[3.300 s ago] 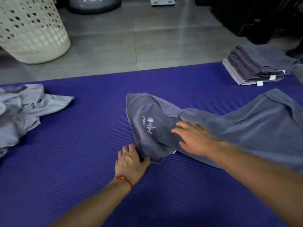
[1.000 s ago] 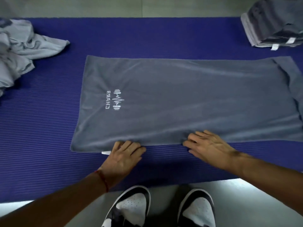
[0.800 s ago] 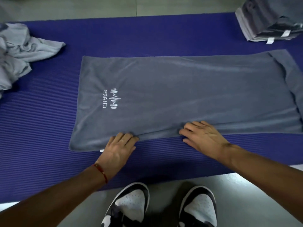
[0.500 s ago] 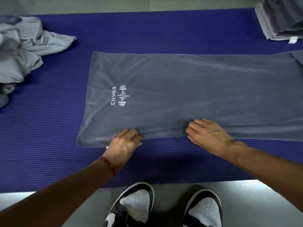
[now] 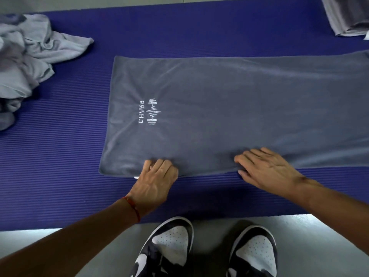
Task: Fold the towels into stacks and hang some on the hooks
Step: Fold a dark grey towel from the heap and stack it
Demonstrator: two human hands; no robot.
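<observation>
Fingers [image 5: 159, 166] of L hand [image 5: 154, 182] were curled, pinching the near hem of the grey towel [image 5: 229, 108]; fingers [image 5: 251, 156] of R hand [image 5: 267, 170] lay straight and slightly spread, pressing the same hem w/ the thumb at the edge. Towel lay flat, logo up, on the purple mat [image 5: 60, 156], running off frame at right. Crumpled pale towels [image 5: 26, 62] sat far left on mat, a folded stack [image 5: 347, 15] top right; two sneakers [image 5: 169, 248] stood on the floor just beside mat's near edge.

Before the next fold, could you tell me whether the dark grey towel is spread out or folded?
Spread flat: the towel lies open on the mat, logo showing.
</observation>
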